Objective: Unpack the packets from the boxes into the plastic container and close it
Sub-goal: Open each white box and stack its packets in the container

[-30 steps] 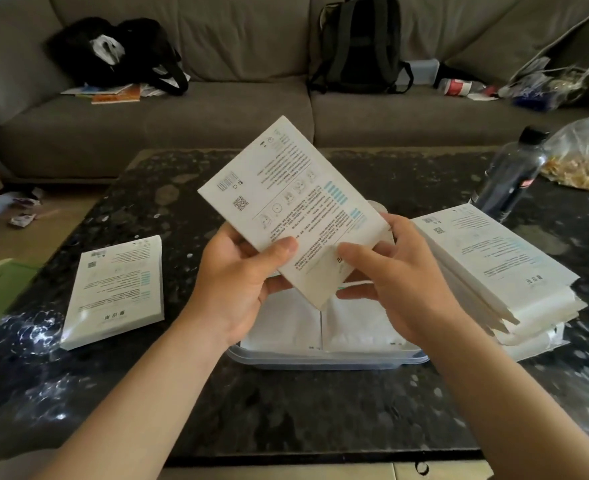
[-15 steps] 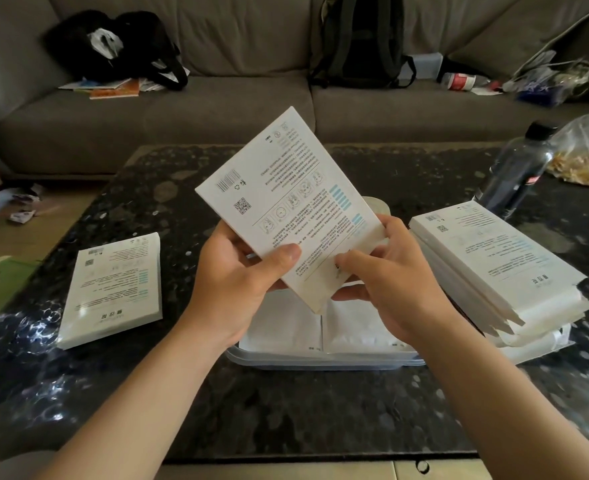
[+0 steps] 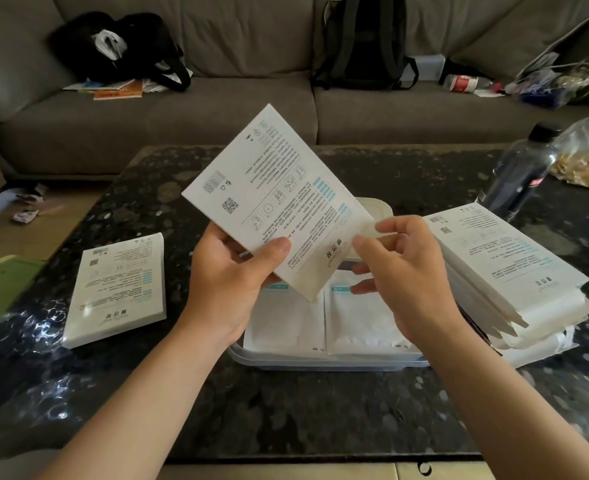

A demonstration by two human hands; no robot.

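Observation:
My left hand grips a flat white printed box, tilted up over the clear plastic container at the table's middle. My right hand pinches the box's lower right edge between thumb and forefinger, its other fingers spread. White packets lie flat side by side inside the container, and the box hides its far part. A single similar box lies flat to the left. To the right of the container sits a leaning stack of boxes with opened ends.
A dark bottle and a clear plastic bag stand at the far right of the dark speckled table. Behind is a grey sofa with a backpack, a black bag and loose clutter.
The box has tipped more upright in my left hand. My right hand has slid from under the box to its lower right edge, and its fingers have spread.

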